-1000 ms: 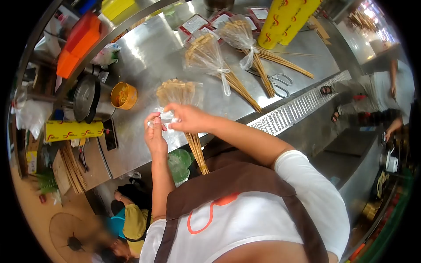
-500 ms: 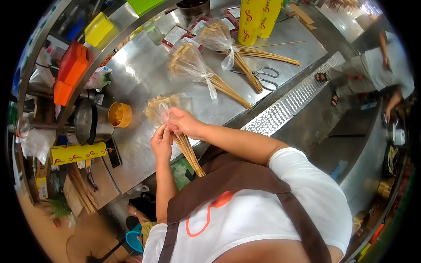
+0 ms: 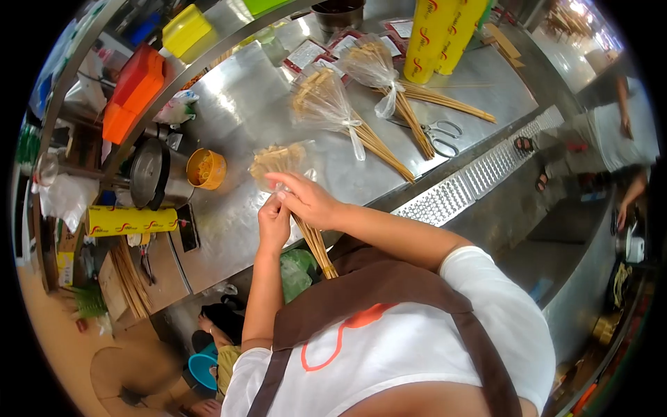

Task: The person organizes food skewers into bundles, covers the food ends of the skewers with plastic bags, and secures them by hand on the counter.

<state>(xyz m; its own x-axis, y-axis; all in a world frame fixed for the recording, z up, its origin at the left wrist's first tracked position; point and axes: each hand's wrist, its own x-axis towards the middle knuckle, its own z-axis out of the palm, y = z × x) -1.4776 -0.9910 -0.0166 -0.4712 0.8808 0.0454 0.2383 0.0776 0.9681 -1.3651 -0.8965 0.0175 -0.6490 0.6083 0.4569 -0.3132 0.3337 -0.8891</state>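
Note:
My left hand and my right hand meet at the neck of a clear plastic bag. The bag covers the food ends of a bundle of skewers, whose sticks run down toward my apron. Fingers of both hands are pressed together on the gathered plastic; the fingertips partly hide it. Beyond it lie two bagged skewer bundles, one nearer and another farther back, each tied at the neck. Scissors rest beside their sticks.
An orange tub and a lidded pot stand at the left. Yellow rolls stand upright at the back of the metal table. People are at the right and lower left.
My hands have gone from apart to together at the bag's neck, where they remain, with the right hand's fingers now more over the left. The camera view has shifted slightly.

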